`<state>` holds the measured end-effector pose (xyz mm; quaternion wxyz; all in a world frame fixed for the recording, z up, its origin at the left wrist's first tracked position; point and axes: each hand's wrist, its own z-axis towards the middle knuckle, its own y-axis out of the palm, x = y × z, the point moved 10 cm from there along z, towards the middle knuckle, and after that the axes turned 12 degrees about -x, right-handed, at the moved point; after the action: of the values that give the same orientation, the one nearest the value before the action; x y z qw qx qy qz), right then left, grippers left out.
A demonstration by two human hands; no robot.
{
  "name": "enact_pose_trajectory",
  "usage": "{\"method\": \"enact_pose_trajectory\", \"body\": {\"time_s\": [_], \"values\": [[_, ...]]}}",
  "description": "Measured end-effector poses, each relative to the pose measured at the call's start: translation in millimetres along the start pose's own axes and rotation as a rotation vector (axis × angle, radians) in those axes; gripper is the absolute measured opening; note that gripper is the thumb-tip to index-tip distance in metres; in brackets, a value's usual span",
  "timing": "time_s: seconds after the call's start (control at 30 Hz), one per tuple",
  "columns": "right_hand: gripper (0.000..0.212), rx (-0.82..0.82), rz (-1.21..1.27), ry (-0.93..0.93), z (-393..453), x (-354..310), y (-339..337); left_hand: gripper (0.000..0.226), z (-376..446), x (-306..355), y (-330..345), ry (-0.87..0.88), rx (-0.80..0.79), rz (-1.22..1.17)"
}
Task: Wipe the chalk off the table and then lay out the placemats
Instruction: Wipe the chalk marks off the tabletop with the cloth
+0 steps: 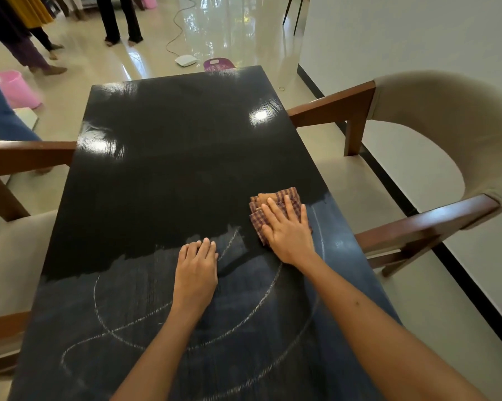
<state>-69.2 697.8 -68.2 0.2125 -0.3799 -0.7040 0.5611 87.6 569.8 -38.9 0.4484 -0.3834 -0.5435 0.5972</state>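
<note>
Now the right hand (287, 227) presses with flat, spread fingers on the folded brown checked cloth (276, 204), at the right side of the long black glossy table (171, 146); the left hand (196, 269) rests beside it, fingers lightly bent, holding nothing; for good wiping I would press evenly and overlap strokes toward the near white chalk curves (261, 302); no placemats and no readable writing are visible.
</note>
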Motion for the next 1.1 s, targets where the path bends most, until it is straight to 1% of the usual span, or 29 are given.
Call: {"method": "enact_pose_trajectory", "body": {"time_s": [0.1,0.17,0.27,0.4,0.5,0.57,0.67,0.77,0.83,0.9,0.97,1.1], "values": [[0.056,0.0,0.038,0.117,1,43,-7,0.026,1,-1,1,0.0,-0.002,-0.019],[0.055,0.013,0.068,0.197,-4,72,-11,0.029,1,-1,0,-0.003,-0.001,-0.033],[0.057,0.017,0.118,0.304,-10,108,-11,0.024,2,-4,1,-0.014,-0.014,-0.083],[0.058,0.019,0.168,0.383,-15,119,-11,0.025,3,-5,1,-0.014,-0.039,-0.118],[0.057,0.006,0.133,0.351,-21,100,-10,0.026,4,-7,3,-0.028,-0.061,-0.141],[0.058,-0.001,0.098,0.277,-27,71,-6,0.026,4,-7,5,-0.031,-0.072,-0.153],[0.061,-0.01,0.078,0.1,-37,1,4,0.026,4,-7,5,-0.042,-0.088,-0.155],[0.058,-0.025,0.054,-0.108,-51,-78,17,0.025,5,-4,1,-0.025,-0.1,-0.138],[0.056,-0.022,0.036,-0.198,-62,-105,26,0.024,6,-3,1,-0.004,-0.121,-0.11],[0.054,-0.016,0.023,-0.236,-66,-106,30,0.025,5,-5,1,0.011,-0.132,-0.103],[0.054,-0.009,0.006,-0.23,-65,-94,27,0.027,6,-9,3,0.016,-0.133,-0.106],[0.061,-0.033,0.025,-0.031,-60,-38,22,0.033,6,-10,12,0.04,-0.168,-0.078]]}}
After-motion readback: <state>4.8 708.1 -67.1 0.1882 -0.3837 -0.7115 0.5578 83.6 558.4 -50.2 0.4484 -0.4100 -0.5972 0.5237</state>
